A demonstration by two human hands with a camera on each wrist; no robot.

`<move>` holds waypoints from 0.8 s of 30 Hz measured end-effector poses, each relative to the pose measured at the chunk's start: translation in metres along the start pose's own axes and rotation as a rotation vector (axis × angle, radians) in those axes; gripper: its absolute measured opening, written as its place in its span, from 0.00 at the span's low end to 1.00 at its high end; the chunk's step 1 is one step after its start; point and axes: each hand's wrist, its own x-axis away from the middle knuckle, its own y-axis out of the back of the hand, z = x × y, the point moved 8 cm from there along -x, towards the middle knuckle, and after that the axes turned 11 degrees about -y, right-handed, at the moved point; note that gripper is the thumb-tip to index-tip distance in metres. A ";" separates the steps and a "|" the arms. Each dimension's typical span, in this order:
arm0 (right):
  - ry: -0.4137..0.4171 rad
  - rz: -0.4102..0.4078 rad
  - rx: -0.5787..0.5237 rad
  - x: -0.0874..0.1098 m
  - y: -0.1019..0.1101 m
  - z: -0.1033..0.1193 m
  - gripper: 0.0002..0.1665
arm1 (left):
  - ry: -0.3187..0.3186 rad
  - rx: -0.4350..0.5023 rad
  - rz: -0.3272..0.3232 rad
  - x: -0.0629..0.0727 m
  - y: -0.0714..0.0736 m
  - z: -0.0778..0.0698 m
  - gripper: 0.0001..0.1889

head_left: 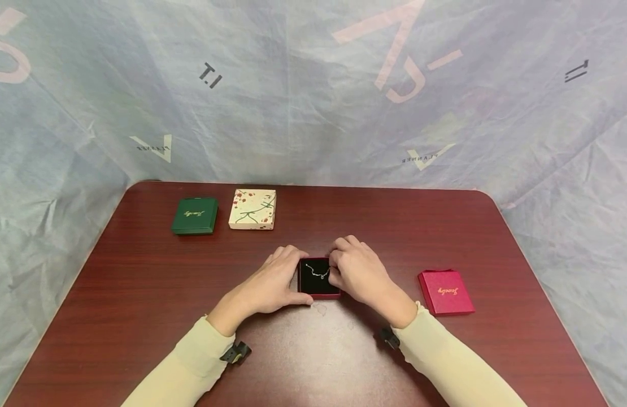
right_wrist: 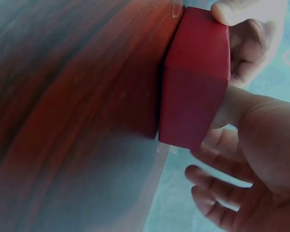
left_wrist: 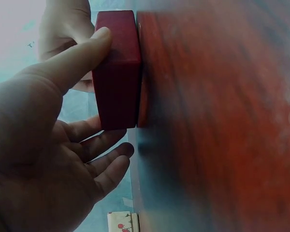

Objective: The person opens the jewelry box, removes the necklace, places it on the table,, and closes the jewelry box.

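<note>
In the head view a small red box (head_left: 319, 296) stands uncovered at mid-table, with a black lining (head_left: 313, 286) inside. Across the lining runs a thin silver chain (head_left: 313, 272) with a small charm. My left hand (head_left: 275, 282) grips the box by its left side, thumb on the near wall (left_wrist: 118, 41) and fingers at the far corner. From the right, my right hand (head_left: 359, 271) reaches over the box, pinching the chain's right end between thumb and index finger. That thumb tip is hidden behind the box wall in the right wrist view.
A red lid (head_left: 448, 292) marked "Jewelry" lies to the right, near my right forearm. At the back left are a green jewelry box (head_left: 195, 216) and a cream floral box (head_left: 252, 209). A printed cloth (head_left: 313, 113) hangs behind the dark red table (head_left: 140, 316).
</note>
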 end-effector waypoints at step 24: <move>0.018 0.081 -0.516 0.010 0.013 -0.022 0.04 | 0.025 0.006 0.010 -0.002 -0.002 0.002 0.48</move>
